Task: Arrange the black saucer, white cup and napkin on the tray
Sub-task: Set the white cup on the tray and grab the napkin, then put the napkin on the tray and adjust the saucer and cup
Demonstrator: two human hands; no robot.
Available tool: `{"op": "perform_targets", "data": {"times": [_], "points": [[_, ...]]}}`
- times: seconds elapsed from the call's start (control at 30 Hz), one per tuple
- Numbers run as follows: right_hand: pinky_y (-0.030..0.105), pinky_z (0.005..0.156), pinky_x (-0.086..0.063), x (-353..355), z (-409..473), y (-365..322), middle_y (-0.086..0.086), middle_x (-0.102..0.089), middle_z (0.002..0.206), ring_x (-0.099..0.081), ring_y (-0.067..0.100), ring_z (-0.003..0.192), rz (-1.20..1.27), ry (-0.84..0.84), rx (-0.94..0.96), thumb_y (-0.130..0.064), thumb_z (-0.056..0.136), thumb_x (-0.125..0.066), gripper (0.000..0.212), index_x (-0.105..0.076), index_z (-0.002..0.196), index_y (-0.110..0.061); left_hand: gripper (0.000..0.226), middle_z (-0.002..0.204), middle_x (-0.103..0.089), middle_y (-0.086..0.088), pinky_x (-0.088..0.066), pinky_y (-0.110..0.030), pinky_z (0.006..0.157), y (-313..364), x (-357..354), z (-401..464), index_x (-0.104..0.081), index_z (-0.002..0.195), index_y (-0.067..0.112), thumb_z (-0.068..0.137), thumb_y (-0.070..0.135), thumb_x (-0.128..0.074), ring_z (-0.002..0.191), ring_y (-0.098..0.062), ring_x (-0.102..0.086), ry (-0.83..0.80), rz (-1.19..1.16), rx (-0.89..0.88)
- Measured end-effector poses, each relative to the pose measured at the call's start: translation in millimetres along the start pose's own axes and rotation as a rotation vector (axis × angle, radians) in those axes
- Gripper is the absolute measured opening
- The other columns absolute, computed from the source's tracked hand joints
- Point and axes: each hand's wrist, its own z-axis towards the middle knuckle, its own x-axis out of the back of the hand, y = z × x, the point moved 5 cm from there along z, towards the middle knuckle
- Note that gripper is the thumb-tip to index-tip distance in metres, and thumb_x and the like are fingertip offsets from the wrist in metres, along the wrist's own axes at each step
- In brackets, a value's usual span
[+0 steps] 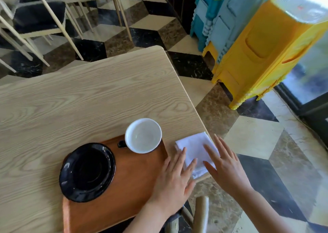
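Observation:
A brown wooden tray lies at the near edge of the table. The black saucer sits on the tray's left part, overhanging its left rim. The white cup with a dark handle stands at the tray's far right corner. A folded white napkin lies on the table right of the tray, by the table's right edge. My left hand lies flat over the tray's right edge, fingertips touching the napkin. My right hand rests spread, fingers on the napkin's right side.
The light wooden table has its right edge just beyond the napkin. A chair back shows below the table's near corner. Stacked yellow and blue plastic stools stand on the floor to the right. Chairs stand at the far left.

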Motion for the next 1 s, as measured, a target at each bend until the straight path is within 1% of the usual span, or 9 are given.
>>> {"op": "perform_targets", "data": {"times": [0.17,0.27,0.37,0.5,0.63,0.7,0.77,0.87,1.0], "points": [[0.042,0.092,-0.046,-10,-8,12,0.011,-0.058,0.128,-0.050,0.030,0.119,0.149,-0.067,-0.133,-0.025,0.083,-0.068,0.040,-0.059,0.121,-0.018,0.049,0.135,-0.052,-0.018,-0.044,-0.045,0.098,4,-22,-1,-0.058,0.122,0.025,0.079,0.048,-0.057,0.127,-0.026,-0.047,-0.131,0.104,0.035],[0.033,0.081,-0.044,-7,-3,12,0.008,-0.065,0.113,-0.054,0.029,0.107,0.309,0.030,-0.247,-0.013,0.085,-0.064,0.022,-0.068,0.106,-0.016,0.048,0.132,-0.054,-0.020,-0.046,-0.043,0.095,6,-21,1,-0.060,0.120,0.024,0.082,0.047,-0.042,0.124,-0.028,-0.050,-0.139,0.137,0.056],[0.024,0.076,-0.042,-4,5,11,0.010,-0.068,0.107,-0.061,0.026,0.097,0.424,0.119,-0.325,-0.001,0.088,-0.054,0.022,-0.071,0.098,-0.011,0.050,0.131,-0.055,-0.022,-0.047,-0.043,0.094,8,-18,2,-0.061,0.120,0.022,0.084,0.044,-0.034,0.123,-0.030,-0.051,-0.129,0.091,0.060],[0.011,0.063,-0.040,-5,10,11,0.001,-0.071,0.103,-0.062,0.016,0.083,0.499,0.074,-0.440,0.000,0.088,-0.048,0.029,-0.070,0.099,-0.016,0.052,0.130,-0.055,-0.023,-0.048,-0.042,0.093,7,-23,1,-0.062,0.118,0.018,0.073,0.043,-0.067,0.122,-0.031,-0.050,-0.121,0.071,0.026],[0.003,0.050,-0.038,-1,7,16,-0.011,-0.064,0.094,-0.055,0.003,0.068,0.717,0.029,-0.531,-0.003,0.085,-0.053,0.031,-0.072,0.092,-0.026,0.056,0.132,-0.053,-0.023,-0.046,-0.043,0.096,10,-19,-1,-0.062,0.116,0.015,0.068,0.042,-0.073,0.124,-0.032,-0.048,-0.096,0.004,0.014],[0.006,0.054,-0.041,6,4,13,-0.009,-0.065,0.098,-0.059,0.004,0.077,0.835,0.030,-0.524,-0.002,0.085,-0.056,0.033,-0.072,0.087,-0.031,0.046,0.137,-0.049,-0.018,-0.038,-0.036,0.104,9,-13,-2,-0.059,0.118,0.013,0.078,0.035,-0.068,0.130,-0.028,-0.043,-0.002,-0.221,0.055],[0.008,0.056,-0.046,16,0,5,-0.010,-0.068,0.098,-0.062,0.001,0.078,0.916,0.030,-0.475,-0.002,0.085,-0.058,0.039,-0.071,0.081,-0.039,0.037,0.140,-0.047,-0.007,-0.033,-0.025,0.107,2,-7,-3,-0.055,0.122,0.015,0.089,0.030,-0.058,0.131,-0.016,-0.040,0.077,-0.625,0.249],[0.027,0.064,-0.048,28,-7,-6,-0.011,-0.073,0.091,-0.065,0.016,0.070,1.049,0.018,-0.438,-0.001,0.085,-0.058,0.045,-0.073,0.076,-0.042,0.029,0.122,-0.060,0.010,-0.045,-0.009,0.086,-12,-1,-12,-0.055,0.117,0.028,0.088,0.033,-0.056,0.112,0.006,-0.054,0.203,-1.131,0.606],[0.032,0.064,-0.051,32,-15,-19,0.005,-0.073,0.093,-0.064,0.011,0.073,1.226,-0.025,-0.407,0.002,0.086,-0.059,0.039,-0.076,0.081,-0.033,0.022,0.092,-0.076,0.005,-0.054,-0.019,0.073,-27,-8,-30,-0.063,0.098,0.025,0.081,0.011,-0.066,0.091,-0.009,-0.068,0.202,-1.492,0.816]]}}
